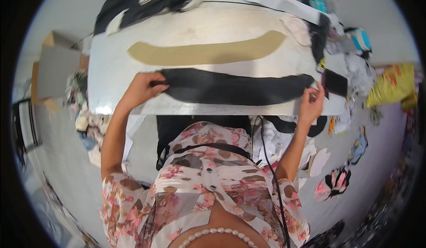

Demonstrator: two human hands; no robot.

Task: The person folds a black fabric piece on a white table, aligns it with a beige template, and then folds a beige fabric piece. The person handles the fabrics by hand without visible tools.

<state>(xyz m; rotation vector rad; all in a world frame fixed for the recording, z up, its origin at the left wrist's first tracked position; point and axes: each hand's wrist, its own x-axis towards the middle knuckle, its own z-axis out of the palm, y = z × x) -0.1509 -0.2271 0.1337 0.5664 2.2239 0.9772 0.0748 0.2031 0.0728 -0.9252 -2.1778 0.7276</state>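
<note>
A long, curved strip of black fabric (230, 88) lies across the near part of the white table. My left hand (144, 89) pinches its left end between thumb and fingers. At the other end, my right hand (313, 99) has its fingertips closed on the strip's right corner. Just beyond the fabric, a tan curved pattern piece (204, 53) of similar shape rests flat, apart from both hands.
Dark and pale fabric scraps (146, 6) cover the white table's (111, 70) far left edge. A dark phone-like slab (335, 84) lies at the right. Farther right sits a yellow bag (392, 86). A cardboard box (57, 70) stands left, and a black cable (268, 155) hangs before me.
</note>
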